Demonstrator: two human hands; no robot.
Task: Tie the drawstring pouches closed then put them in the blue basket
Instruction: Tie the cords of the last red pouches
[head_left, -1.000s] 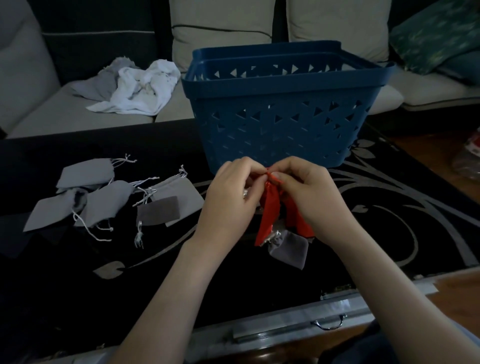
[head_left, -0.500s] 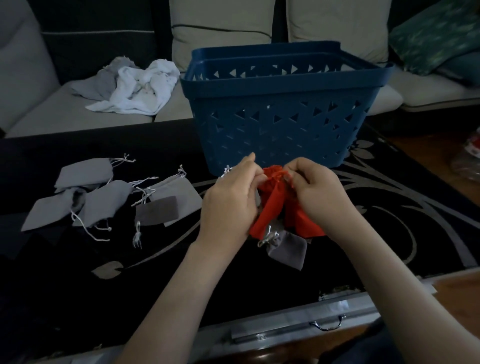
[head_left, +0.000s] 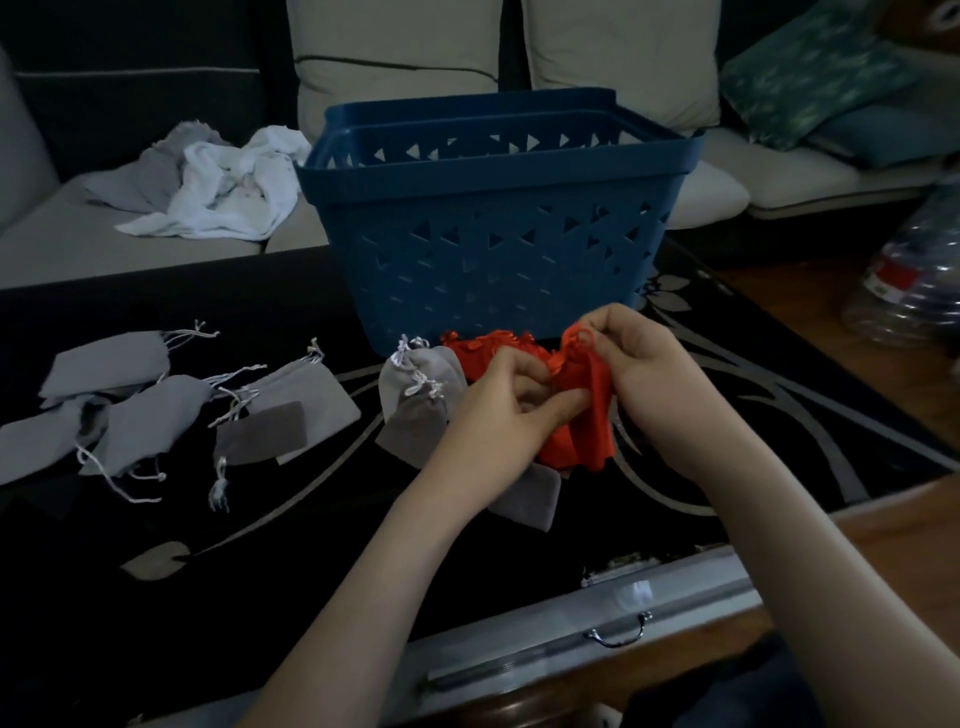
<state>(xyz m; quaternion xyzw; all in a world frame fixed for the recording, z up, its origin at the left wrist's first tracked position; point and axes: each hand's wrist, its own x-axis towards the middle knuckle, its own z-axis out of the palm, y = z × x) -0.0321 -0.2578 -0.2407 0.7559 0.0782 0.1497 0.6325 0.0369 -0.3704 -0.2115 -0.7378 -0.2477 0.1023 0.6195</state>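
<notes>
dark desk (head_left: 311, 519), black top with a silver leaf-and-scroll pattern; drawer with a metal handle (head_left: 618, 631) at the near edge.

items on it:
- blue plastic basket with triangular cut-outs (head_left: 493, 249), upright at the far side, inside mostly hidden.
- red fabric drawstring pouch (head_left: 587, 415), held in front of the basket.
- left hand (head_left: 498, 410): fingers curled, gripping the pouch's gathered neck.
- right hand (head_left: 649, 384): fingers curled, pinching the thin red cord (head_left: 584, 340) at the mouth, a small loop showing. the knot looks not yet drawn tight.

risks, as judged:
- the cord is thin, so the loop may slip from the pinch and the knot fall loose.
- a hard pull against a weak hold on the neck could reopen the mouth.
- a second red pouch (head_left: 483, 348) and grey fabric pouches with pale cords (head_left: 421, 395) lie just beside the hands, so a stray cord may get caught in the tie.

more grey pouches (head_left: 156, 410), flat with loose cords, lie grouped at the desk's left.

behind: pale sofa (head_left: 395, 47) with a crumpled white cloth (head_left: 223, 192) and a green patterned cushion (head_left: 810, 73). clear plastic bottles (head_left: 909, 280) stand at right.
</notes>
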